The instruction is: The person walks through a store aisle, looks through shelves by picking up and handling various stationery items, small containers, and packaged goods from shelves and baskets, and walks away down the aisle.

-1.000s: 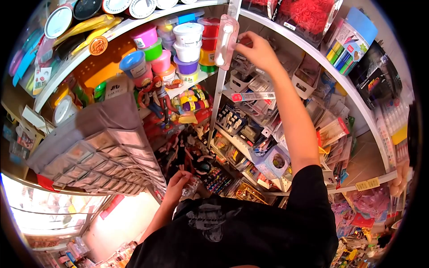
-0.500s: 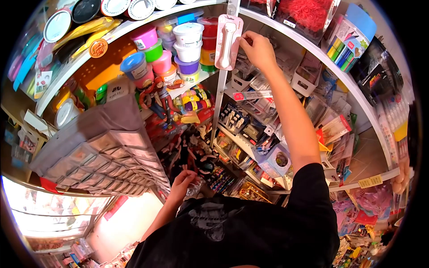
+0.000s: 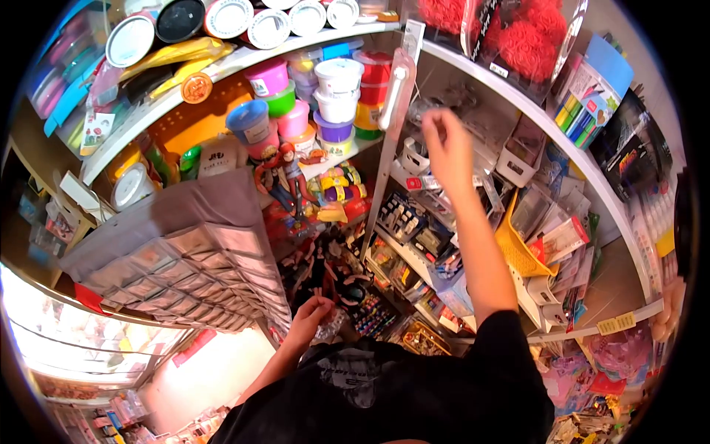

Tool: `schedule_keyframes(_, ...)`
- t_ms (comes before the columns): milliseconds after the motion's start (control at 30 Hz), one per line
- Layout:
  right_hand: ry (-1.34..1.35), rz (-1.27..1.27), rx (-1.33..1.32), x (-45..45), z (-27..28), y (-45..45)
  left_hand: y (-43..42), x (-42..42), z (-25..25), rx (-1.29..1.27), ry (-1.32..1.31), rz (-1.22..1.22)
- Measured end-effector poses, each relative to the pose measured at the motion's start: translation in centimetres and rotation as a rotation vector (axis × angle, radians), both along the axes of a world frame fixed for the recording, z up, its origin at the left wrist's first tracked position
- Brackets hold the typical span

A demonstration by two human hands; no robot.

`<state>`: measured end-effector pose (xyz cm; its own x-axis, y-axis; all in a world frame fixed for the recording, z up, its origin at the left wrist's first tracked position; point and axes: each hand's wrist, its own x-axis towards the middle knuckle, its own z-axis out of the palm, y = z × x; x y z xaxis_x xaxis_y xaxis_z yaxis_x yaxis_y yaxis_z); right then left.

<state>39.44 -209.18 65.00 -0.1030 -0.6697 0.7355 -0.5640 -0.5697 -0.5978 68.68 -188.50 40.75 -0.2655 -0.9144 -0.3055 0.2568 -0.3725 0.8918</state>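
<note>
My right hand [image 3: 449,152] is raised in front of the right shelving, thumb and forefinger bent with a small gap between them and nothing visible in them. Left of it, a pink-backed pack with a white item [image 3: 398,89] hangs at the white shelf post [image 3: 384,159], apart from my fingers. Low in the middle, my left hand [image 3: 312,318] is closed on a crumpled clear plastic bag [image 3: 333,328] at its lower right; the bag's contents cannot be made out.
Stacked colored tubs [image 3: 339,96] fill the left shelf. A grey pocket organizer [image 3: 185,251] hangs at the left. On the right shelves are a yellow basket [image 3: 521,240], a white bin [image 3: 519,159] and marker packs [image 3: 592,103]. Red rose-like flowers [image 3: 526,48] are at the top.
My right hand has come away from the hanging pack and moved down and right. The pack has turned more edge-on. The camera view has shifted, and the yellow basket shows more.
</note>
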Motion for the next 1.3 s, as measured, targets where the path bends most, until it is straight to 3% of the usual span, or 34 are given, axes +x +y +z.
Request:
schedule_keyframes(133,-0.222,0.454,0.265,1.5,-6.8,5.8,0.0,0.3,1.4,0.115,0.068,-0.016)
schedule_keyframes(200,0.013,0.475,0.506,1.2,-8.8,9.2,-0.2,0.4,1.3,0.137,0.076,-0.022)
schedule_keyframes(267,-0.100,0.541,0.579,2.2,-13.2,12.0,-0.5,0.4,0.4,0.110,0.041,-0.037)
schedule_keyframes(333,-0.022,0.500,0.761,2.8,-18.3,14.2,-1.0,0.3,-0.2,0.085,0.014,-0.055)
schedule_keyframes(400,-0.032,0.432,1.122,4.7,-16.8,17.1,-1.5,0.2,-1.0,0.063,-0.013,-0.089)
schedule_keyframes(500,-0.067,0.497,0.963,5.5,-23.0,19.9,-2.6,0.0,-2.6,0.031,-0.011,-0.127)
schedule_keyframes(700,-0.012,0.270,0.865,6.5,-25.4,23.5,-4.5,-0.1,-5.0,0.088,0.002,-0.292)
schedule_keyframes(933,-0.234,0.073,0.984,6.3,-22.6,27.3,-5.5,-1.7,-5.3,0.087,-0.116,-0.468)
schedule_keyframes(1067,-0.205,0.068,0.829,5.7,-20.6,29.9,-4.8,-3.3,-4.1,0.086,-0.054,-0.518)
schedule_keyframes(1300,-0.380,0.017,0.758,4.4,-19.0,35.2,-2.6,-5.5,-3.6,0.052,-0.153,-0.554)
